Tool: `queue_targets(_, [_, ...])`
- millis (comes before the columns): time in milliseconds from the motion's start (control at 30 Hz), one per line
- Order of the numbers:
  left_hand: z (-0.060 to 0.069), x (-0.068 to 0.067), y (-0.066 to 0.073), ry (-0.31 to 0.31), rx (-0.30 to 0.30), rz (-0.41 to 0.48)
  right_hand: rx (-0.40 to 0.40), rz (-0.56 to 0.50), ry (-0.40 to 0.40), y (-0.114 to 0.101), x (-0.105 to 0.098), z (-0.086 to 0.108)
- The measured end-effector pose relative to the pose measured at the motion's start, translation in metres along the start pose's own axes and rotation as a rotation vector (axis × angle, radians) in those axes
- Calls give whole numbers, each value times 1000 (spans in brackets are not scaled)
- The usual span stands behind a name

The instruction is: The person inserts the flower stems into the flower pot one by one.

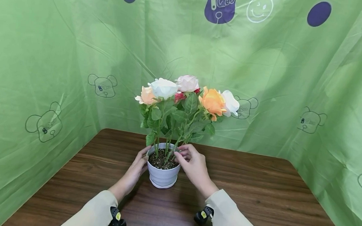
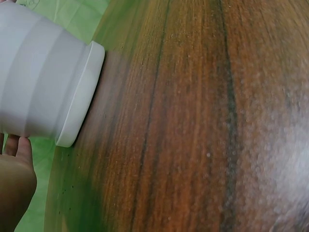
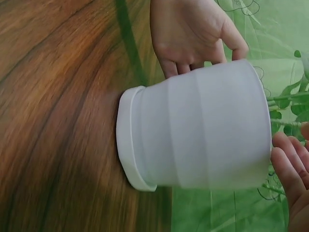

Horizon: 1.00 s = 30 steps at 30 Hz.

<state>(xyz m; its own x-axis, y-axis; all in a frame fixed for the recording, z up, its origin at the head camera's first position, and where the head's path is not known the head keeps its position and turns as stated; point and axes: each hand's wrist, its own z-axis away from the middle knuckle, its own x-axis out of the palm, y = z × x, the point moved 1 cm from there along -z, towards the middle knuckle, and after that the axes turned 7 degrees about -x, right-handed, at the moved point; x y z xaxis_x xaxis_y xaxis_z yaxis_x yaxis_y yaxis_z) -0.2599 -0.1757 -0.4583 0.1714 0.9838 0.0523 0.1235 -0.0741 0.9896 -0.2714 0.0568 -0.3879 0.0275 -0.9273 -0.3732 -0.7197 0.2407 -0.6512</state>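
A white ribbed flower pot [image 1: 163, 176] with a saucer base stands upright on the table, filled with dark speckled soil [image 1: 162, 161]. From it rise leafy green stems bearing roses, among them an orange rose [image 1: 213, 102], a pale blue-white rose [image 1: 163, 88] and a peach rose [image 1: 147, 96]. My left hand [image 1: 137, 164] holds the pot's left side, its thumb up by the rim and its fingers round behind. My right hand [image 1: 194, 163] is at the right rim, fingertips [image 3: 279, 159] at the pot's edge and thumb beside a stem. Whether it pinches that stem is hidden.
The dark brown wooden table [image 1: 251, 191] reaches out to both sides of the pot. Behind it hangs a green printed curtain [image 1: 62, 48], which also encloses the left and right sides. The flowers spread wider than the pot and stand in front of the curtain.
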Motion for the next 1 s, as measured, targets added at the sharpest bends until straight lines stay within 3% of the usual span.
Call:
queue_targets(433, [-3,-6,0,-10,21,-32,3,90,-7,19,-38,14])
queue_targets(633, [-3,-10,1,-9,17,-70,46,151,-18,34,-58,26])
queue_targets(1000, [-3,-14,3,57,-10,-112,69,233,-3,59,-91,46])
